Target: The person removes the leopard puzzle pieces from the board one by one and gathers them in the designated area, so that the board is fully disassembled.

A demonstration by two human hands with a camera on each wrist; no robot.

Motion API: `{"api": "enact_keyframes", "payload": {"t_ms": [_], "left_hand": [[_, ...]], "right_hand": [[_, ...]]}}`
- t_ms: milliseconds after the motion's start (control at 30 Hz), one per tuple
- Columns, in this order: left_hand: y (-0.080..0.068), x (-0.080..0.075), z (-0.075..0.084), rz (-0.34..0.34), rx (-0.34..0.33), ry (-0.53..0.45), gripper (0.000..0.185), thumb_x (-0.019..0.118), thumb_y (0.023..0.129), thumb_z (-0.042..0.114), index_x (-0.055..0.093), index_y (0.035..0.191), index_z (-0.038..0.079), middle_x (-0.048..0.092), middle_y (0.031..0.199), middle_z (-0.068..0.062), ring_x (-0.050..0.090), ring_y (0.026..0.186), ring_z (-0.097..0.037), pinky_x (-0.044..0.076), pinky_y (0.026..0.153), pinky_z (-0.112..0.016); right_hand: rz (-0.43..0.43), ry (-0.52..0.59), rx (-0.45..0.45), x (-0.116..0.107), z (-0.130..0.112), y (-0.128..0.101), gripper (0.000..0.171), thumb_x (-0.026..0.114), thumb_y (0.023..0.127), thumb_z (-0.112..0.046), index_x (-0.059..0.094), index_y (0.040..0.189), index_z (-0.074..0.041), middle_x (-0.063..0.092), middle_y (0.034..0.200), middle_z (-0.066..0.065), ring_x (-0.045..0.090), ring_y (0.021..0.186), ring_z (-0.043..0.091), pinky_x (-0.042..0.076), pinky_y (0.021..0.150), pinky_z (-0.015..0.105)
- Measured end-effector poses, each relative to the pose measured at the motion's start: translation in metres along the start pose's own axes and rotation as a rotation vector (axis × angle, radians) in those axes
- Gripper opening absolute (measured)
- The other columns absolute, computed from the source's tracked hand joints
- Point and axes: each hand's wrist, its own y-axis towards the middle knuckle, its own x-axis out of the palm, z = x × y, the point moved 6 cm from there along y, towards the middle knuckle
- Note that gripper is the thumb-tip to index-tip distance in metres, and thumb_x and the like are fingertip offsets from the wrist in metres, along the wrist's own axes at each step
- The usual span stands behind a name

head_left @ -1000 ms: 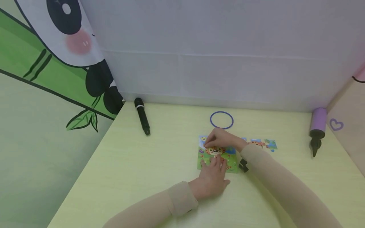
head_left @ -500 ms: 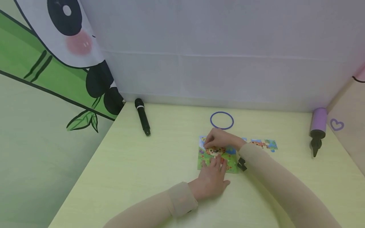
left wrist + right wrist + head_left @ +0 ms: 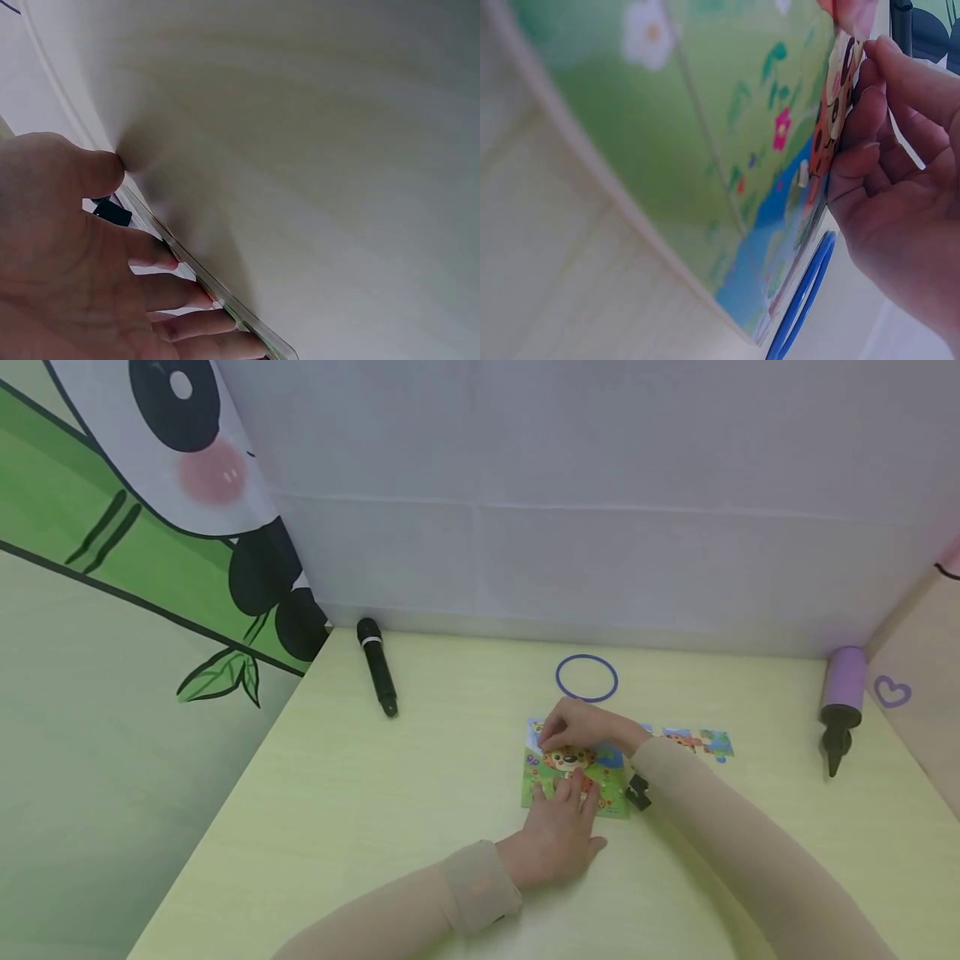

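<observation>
A jigsaw puzzle (image 3: 615, 803) with a spotted cartoon animal on a green meadow lies flat on the table. Spread fingers of my left hand (image 3: 558, 839) press on its lower part; the left wrist view shows those fingertips along its edge. At the upper left of the picture, my right hand (image 3: 588, 724) bends over the board, its curled fingers and thumb pinching a puzzle piece (image 3: 832, 112) with orange spotted print. Much of that piece is hidden by the fingers. Loose puzzle pieces (image 3: 717, 742) lie in a row right of the board, partly behind my right forearm.
A blue ring (image 3: 587, 677) lies just behind the puzzle. Further left is a black microphone (image 3: 380, 668), and a purple hand pump (image 3: 842, 693) lies at the right edge. A small black object (image 3: 638, 792) shows by my right cuff. A pale wall closes the back.
Both hands keep their places on the puzzle, with only tiny shifts of the right wrist. The whole head view has drifted slightly.
</observation>
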Motion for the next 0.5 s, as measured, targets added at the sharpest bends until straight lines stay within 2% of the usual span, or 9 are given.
{"api": "enact_keyframes", "payload": {"t_ms": [200, 367, 500], "left_hand": [[0.0005, -0.0008, 0.0001, -0.005, 0.001, 0.025, 0.072, 0.026, 0.096, 0.062, 0.017, 0.154, 0.020, 0.015, 0.157, -0.008, 0.023, 0.138, -0.023, 0.031, 0.103, -0.052], [-0.0004, -0.0024, 0.0002, 0.012, 0.010, 0.033, 0.072, 0.026, 0.096, 0.062, 0.018, 0.154, 0.019, 0.017, 0.157, -0.008, 0.024, 0.138, -0.024, 0.032, 0.102, -0.052], [-0.0006, -0.0026, 0.0005, 0.022, 0.018, 0.042, 0.072, 0.027, 0.097, 0.061, 0.019, 0.154, 0.018, 0.018, 0.156, -0.009, 0.024, 0.138, -0.024, 0.033, 0.102, -0.052]], "right_hand": [[0.010, 0.014, -0.017, -0.0012, -0.0023, -0.0009, 0.008, 0.068, 0.090, -0.012, 0.075, 0.087, -0.010, 0.069, 0.077, -0.004, 0.059, 0.064, 0.015, 0.050, 0.061, 0.029], [-0.019, 0.076, -0.020, -0.0007, -0.0032, -0.0017, 0.010, 0.064, 0.092, -0.009, 0.073, 0.089, -0.007, 0.068, 0.076, 0.002, 0.057, 0.059, 0.021, 0.049, 0.057, 0.030], [-0.031, 0.102, -0.015, 0.0004, -0.0028, -0.0025, 0.010, 0.064, 0.093, -0.009, 0.072, 0.090, -0.005, 0.068, 0.077, 0.003, 0.058, 0.061, 0.022, 0.050, 0.059, 0.032]]}}
